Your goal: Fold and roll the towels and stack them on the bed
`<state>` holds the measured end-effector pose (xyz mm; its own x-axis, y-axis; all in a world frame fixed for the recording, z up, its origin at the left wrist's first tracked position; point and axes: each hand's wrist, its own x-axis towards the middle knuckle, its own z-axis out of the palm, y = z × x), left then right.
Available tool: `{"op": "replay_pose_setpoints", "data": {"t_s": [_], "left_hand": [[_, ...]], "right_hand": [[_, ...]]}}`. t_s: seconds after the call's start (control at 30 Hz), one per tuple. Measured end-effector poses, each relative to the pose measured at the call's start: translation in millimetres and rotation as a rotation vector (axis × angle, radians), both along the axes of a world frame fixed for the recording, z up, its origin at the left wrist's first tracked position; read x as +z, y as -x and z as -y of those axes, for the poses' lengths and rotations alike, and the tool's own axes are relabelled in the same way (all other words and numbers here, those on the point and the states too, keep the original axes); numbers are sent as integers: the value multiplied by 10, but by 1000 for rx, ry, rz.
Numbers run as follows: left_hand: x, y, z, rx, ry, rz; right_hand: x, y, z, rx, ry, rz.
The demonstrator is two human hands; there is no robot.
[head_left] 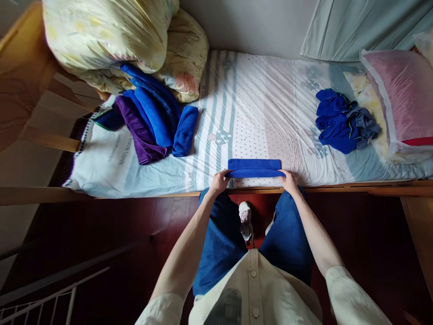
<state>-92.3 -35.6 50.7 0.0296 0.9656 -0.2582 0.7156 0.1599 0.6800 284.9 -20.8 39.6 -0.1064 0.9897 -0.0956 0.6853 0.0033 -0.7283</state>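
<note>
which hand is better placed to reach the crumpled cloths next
Right hand, probably: the crumpled cloths lie on its side, farther from the left hand, though both hold the folded cloth.

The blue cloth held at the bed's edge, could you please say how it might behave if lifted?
The blue cloth is probably floppy, since it bends into folds. Nothing visible fastens those layers, so they may open if lifted carelessly.

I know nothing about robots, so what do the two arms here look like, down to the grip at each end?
They're a person's arms. Pale cream cloth covers the upper arms: the left sleeve and right sleeve end near the elbow. Below, the left forearm and right forearm are bare. The left grip and right grip are ungloved human hands.
</note>
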Motion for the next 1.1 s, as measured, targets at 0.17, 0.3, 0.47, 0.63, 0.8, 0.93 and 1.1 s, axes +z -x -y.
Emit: {"op": "replay_pose_setpoints", "data": {"t_s": [0.17,0.3,0.47,0.63,0.8,0.93,1.1], "left_hand": [[1,3,-49,148,53,100],[-39,14,-88,195,92,32],[-83,33,-147,223,203,-91],[-80,-28,-145,266,257,-136],[-26,-66,-52,286,117,-103],[13,-82,-19,276,84,-69],[29,-113,-46,278,160,-150]], "right_hand": [[-37,-15,-35,-73,42,-49],[-102,-14,-55,-110,63,-47],[-154,-18,-58,-99,114,80],[-171,-20,-36,-114,140,146],[-150,-31,-14,-162,133,145],[-123,-28,-1,-199,82,113],[-109,-17,4,-216,61,89]]}}
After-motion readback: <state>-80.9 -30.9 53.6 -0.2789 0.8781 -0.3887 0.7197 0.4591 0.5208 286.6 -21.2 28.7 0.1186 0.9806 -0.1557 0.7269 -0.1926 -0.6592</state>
